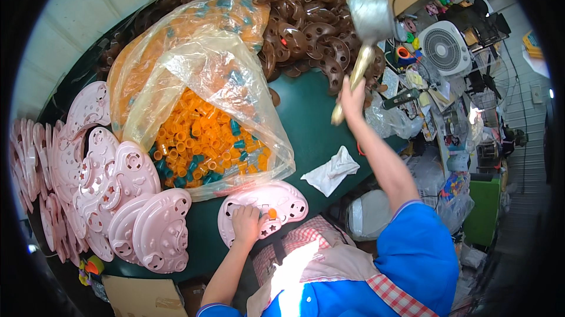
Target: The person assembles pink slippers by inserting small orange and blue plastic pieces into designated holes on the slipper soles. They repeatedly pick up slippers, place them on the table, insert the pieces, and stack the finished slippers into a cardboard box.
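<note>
My right hand (353, 96) grips the handle of a mallet (371, 16), whose wide, silvery head is raised over the right part of the table. My left hand (247, 224) rests on a pink plastic panel (287, 195) at the table's near edge; what its fingers touch is partly hidden. Beside its fingertips an orange plastic piece (272, 213) sits in the panel, near two star-shaped holes. Beyond the panel lies an open clear plastic bag (212, 65) full of small orange cups (194, 140) and teal ones (235, 127).
Pink panels (163, 228) are piled at the left. Brown plastic parts (304, 21) are heaped at the back. A white cloth (333, 171) lies on the green table (295, 100). Right of it stand a box fan (443, 47) and clutter. A cardboard box (141, 295) is at lower left.
</note>
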{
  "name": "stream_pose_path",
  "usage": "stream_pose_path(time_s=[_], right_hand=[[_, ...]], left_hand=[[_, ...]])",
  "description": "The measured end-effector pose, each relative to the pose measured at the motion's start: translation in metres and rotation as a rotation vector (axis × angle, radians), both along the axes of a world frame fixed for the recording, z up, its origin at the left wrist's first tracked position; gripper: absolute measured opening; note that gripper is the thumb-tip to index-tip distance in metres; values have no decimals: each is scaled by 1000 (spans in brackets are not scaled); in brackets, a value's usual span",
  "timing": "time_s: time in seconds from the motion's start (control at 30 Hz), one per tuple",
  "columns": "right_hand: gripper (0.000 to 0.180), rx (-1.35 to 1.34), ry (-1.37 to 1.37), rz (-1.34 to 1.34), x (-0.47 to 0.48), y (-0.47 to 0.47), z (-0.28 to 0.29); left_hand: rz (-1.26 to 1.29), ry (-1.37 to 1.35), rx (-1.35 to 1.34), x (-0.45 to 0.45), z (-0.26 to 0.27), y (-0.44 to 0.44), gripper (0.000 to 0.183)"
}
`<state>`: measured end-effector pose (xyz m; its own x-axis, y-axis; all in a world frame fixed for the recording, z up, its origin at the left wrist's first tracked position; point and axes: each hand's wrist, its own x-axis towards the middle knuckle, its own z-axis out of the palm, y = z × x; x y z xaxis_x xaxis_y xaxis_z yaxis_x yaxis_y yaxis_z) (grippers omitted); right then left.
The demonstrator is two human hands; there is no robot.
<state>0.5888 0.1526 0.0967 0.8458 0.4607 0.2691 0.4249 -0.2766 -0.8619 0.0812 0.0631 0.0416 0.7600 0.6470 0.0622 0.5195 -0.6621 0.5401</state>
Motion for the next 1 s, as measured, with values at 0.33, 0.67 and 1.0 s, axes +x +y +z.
stream_pose_path(time_s=[0.33,0.67,1.0], right_hand=[[59,-709,-124,154,57,188,79],[43,-655,-34,321,-59,-54,23],[49,-419,-45,281,-74,-90,52]], left_hand=[[-211,-133,-168,25,19,-6,27],[-182,-182,-69,23,-5,-16,21],[-92,-214,-104,21,6,-27,35]])
